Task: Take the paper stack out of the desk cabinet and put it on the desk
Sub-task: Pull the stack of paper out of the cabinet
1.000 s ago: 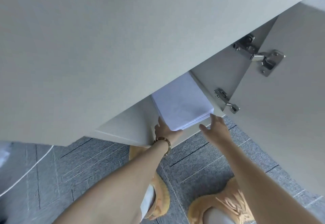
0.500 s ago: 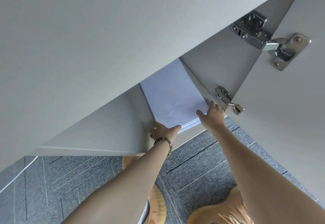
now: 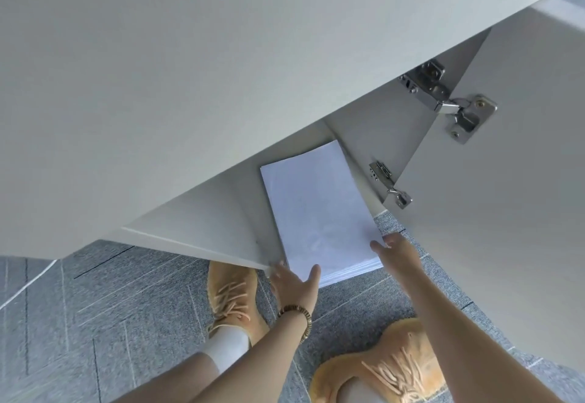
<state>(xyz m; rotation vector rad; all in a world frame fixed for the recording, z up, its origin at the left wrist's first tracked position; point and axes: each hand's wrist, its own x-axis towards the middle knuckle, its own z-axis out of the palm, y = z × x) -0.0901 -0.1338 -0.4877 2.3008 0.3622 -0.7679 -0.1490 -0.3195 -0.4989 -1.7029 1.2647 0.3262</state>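
clearly the paper stack (image 3: 319, 212) is gripped at its near corners, half drawn out over the front lip of the desk cabinet (image 3: 196, 231). the left hand (image 3: 296, 285) is closed on the near left corner, thumb on top and fingers hidden beneath; the right hand (image 3: 400, 252) is closed on the near right corner in the same way, so the loose sheets are kept square and supported from below. the cabinet door (image 3: 506, 212) is swung wide to the right, leaving the opening free. the desk (image 3: 190, 70) overhead is judged to be the stack's destination, not yet reached.
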